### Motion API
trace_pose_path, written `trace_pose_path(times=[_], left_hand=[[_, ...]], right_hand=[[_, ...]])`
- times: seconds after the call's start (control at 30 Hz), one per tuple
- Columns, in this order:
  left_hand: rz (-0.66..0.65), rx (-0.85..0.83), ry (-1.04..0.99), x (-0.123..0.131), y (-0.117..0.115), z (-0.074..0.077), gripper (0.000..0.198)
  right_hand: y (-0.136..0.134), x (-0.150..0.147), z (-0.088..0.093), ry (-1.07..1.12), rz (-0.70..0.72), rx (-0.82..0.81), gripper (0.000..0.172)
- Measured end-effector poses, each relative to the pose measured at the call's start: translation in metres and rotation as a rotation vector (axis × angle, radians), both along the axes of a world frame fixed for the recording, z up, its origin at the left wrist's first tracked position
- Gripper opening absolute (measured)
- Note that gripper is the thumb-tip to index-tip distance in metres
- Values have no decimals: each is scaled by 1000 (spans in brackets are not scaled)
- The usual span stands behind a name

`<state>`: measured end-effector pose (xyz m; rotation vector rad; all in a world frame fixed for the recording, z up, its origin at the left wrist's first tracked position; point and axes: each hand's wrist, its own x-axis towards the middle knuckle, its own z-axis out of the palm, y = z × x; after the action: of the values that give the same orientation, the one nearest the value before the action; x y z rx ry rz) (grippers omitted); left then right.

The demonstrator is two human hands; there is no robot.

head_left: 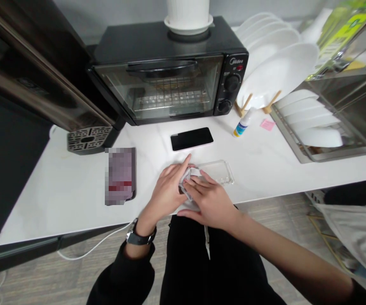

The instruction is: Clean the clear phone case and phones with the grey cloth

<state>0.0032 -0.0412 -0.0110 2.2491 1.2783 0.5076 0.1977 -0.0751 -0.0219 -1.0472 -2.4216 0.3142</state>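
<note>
A clear phone case (219, 171) lies on the white counter near its front edge. My left hand (169, 186) holds the left end of the case, its thumb extended along the far side. My right hand (206, 197) presses a crumpled white wipe (195, 171) down onto that same end, fingers bunched over it. Both hands hide much of the case and the wipe. Just beyond them lies a smartphone (192, 139) with its dark screen up.
A small bottle (242, 123) and a pink slip (267, 124) are at the right, before a rack of plates (278, 72). The toaster oven (170, 80) stands behind the smartphone. Left are a pixelated flat object (120, 176) and a machine's drip tray (89, 140). A sink (338, 110) is far right.
</note>
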Motion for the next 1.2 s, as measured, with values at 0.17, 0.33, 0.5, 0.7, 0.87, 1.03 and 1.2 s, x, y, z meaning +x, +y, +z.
trace_pose_path(times=[0.17,0.33,0.5,0.7,0.87,1.03,1.2], left_hand=[[8,-13,1,-1,-1,1,109],[-11,18,-1,1,2,-2,113],[-14,28,2,0,1,-5,105],[-7,16,-12,-1,-1,-3,115],[-4,35,-19,2,0,-3,116],[2,39,-18,2,0,-2,101],[-13,23,-28,2,-1,-1,107]], right_hand=[[-14,58,2,14,-61,-56,38],[0,85,4,-102,-223,45,40],[8,12,2,-26,-11,24,65],[-14,55,5,-36,-28,-38,49],[-9,79,1,-120,-227,29,49],[-5,5,0,-26,-109,-30,69],[-22,35,4,18,-90,-112,50]])
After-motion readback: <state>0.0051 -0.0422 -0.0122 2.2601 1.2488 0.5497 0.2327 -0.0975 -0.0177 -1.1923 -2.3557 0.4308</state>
